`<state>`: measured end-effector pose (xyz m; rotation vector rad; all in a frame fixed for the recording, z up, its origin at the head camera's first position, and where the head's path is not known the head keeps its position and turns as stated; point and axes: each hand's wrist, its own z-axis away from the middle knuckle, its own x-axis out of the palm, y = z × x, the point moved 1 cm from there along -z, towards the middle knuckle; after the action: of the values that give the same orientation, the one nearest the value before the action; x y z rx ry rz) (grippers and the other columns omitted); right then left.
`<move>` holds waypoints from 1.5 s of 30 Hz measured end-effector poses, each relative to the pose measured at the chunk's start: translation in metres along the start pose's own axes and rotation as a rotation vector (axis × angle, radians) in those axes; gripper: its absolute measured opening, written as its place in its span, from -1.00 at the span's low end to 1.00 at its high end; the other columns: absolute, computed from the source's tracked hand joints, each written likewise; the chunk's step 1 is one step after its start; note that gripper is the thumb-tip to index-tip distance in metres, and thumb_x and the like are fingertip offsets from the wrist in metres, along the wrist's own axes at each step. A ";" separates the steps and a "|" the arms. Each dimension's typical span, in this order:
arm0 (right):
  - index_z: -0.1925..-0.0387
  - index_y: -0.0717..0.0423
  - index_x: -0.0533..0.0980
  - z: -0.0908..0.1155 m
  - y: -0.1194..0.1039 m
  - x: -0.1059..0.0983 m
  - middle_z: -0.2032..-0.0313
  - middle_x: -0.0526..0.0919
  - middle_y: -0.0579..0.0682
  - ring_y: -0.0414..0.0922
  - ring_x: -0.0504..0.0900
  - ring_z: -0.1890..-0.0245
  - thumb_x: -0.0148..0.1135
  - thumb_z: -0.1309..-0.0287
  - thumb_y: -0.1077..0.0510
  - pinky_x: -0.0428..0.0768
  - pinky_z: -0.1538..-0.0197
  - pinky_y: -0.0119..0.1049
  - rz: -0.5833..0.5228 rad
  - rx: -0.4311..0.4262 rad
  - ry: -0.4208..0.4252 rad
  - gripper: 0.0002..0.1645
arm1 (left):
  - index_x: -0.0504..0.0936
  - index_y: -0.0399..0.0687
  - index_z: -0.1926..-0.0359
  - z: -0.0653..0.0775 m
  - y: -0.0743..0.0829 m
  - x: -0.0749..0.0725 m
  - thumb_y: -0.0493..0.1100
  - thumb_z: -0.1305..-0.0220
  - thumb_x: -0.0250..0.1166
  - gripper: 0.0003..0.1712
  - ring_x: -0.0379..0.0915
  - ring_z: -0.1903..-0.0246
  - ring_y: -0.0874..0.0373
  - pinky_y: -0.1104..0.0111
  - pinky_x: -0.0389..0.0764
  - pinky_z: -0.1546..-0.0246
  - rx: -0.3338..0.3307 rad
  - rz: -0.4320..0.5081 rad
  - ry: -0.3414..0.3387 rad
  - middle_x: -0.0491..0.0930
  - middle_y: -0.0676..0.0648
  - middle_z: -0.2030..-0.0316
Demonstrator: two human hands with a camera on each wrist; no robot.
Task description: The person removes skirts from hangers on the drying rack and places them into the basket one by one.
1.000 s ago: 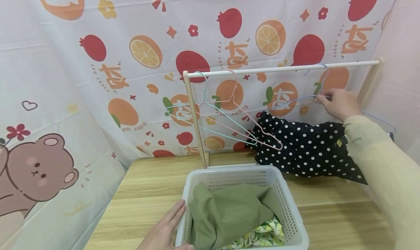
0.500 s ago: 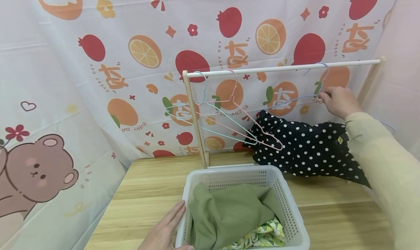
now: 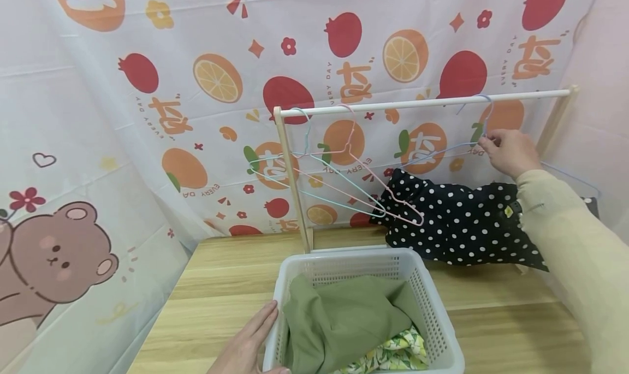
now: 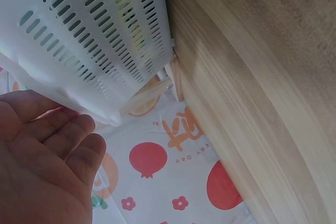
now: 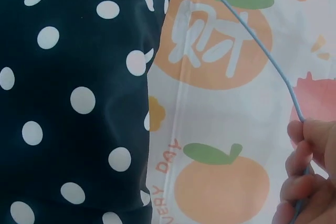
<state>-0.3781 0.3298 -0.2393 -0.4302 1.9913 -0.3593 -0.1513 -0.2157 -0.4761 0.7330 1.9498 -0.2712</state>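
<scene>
In the head view my right hand (image 3: 512, 153) pinches a blue wire hanger (image 3: 444, 150) just below its hook, which sits over the white rail (image 3: 422, 104). From that hanger hangs a black garment with white polka dots (image 3: 457, 224); my forearm covers part of it. The right wrist view shows the fingers curled on the hanger wire (image 5: 265, 51), with the dotted cloth (image 5: 79, 98) beside it. My left hand (image 3: 248, 338) rests with extended fingers against the left side of a white plastic basket (image 3: 444, 330). Inside lies olive-green cloth (image 3: 344, 314) over a yellow-green leaf-patterned cloth (image 3: 405, 346).
A mint hanger (image 3: 324, 195) and a pink hanger (image 3: 366, 164) hang bare at the rail's left end. The rack's wooden post (image 3: 291, 183) stands behind the basket on the wooden table (image 3: 216, 275). A fruit-print curtain (image 3: 221, 24) hangs close behind.
My right hand has shifted slightly right while holding the hanger. The hanger and dotted garment have swayed a little, ending slightly farther right. My left hand and the basket stay put.
</scene>
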 end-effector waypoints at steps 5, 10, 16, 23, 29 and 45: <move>0.05 0.27 0.49 0.002 -0.006 -0.002 0.24 0.55 0.25 0.10 0.40 0.29 -0.19 -0.30 -0.21 0.34 0.38 -0.07 0.003 0.002 0.006 -0.35 | 0.31 -0.32 -0.23 -0.001 -0.001 0.000 0.45 0.22 0.30 0.16 0.19 -0.20 0.10 0.66 0.05 -0.13 0.019 0.022 0.011 0.19 -0.10 -0.29; 0.02 0.27 0.49 0.003 -0.012 -0.006 0.21 0.55 0.28 0.12 0.40 0.27 -0.18 -0.29 -0.23 0.34 0.35 -0.03 0.009 -0.006 0.011 -0.33 | 0.32 -0.32 -0.23 0.000 -0.001 0.000 0.44 0.21 0.30 0.15 0.21 -0.19 0.07 0.64 0.05 -0.13 0.029 0.006 0.026 0.20 -0.11 -0.28; 0.02 0.25 0.50 0.002 -0.021 -0.012 0.22 0.57 0.24 0.09 0.39 0.30 -0.18 -0.28 -0.24 0.32 0.39 -0.11 0.006 0.004 0.016 -0.33 | 0.32 -0.29 -0.24 0.000 0.001 -0.002 0.47 0.19 0.26 0.15 0.16 -0.22 0.11 0.57 0.20 -0.09 -0.006 -0.006 -0.002 0.17 -0.07 -0.30; 0.07 0.21 0.54 0.000 -0.028 -0.012 0.28 0.60 0.19 0.04 0.37 0.35 -0.18 -0.26 -0.26 0.30 0.42 -0.16 0.007 -0.009 0.035 -0.33 | 0.33 -0.30 -0.23 -0.001 0.000 0.000 0.43 0.22 0.32 0.14 0.23 -0.18 0.08 0.59 0.20 -0.08 0.019 0.007 0.034 0.21 -0.10 -0.28; 0.07 0.21 0.54 -0.002 -0.030 -0.015 0.23 0.56 0.19 0.04 0.35 0.33 -0.14 -0.27 -0.23 0.29 0.40 -0.15 -0.053 0.001 0.026 -0.36 | 0.33 -0.31 -0.23 0.000 0.000 0.000 0.45 0.20 0.29 0.14 0.21 -0.19 0.09 0.64 0.14 -0.10 0.009 0.010 0.024 0.18 -0.09 -0.30; -0.05 0.20 0.48 0.002 -0.039 -0.022 0.18 0.54 0.17 0.03 0.36 0.26 -0.13 -0.24 -0.27 0.32 0.37 -0.16 -0.126 0.044 0.022 -0.31 | 0.32 -0.33 -0.22 -0.002 -0.002 0.002 0.44 0.28 0.34 0.19 0.27 -0.15 0.06 0.67 0.10 -0.10 0.047 0.024 0.066 0.22 -0.13 -0.28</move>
<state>-0.3614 0.3045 -0.2059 -0.5269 1.9786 -0.4875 -0.1548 -0.2153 -0.4773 0.8046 2.0013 -0.2821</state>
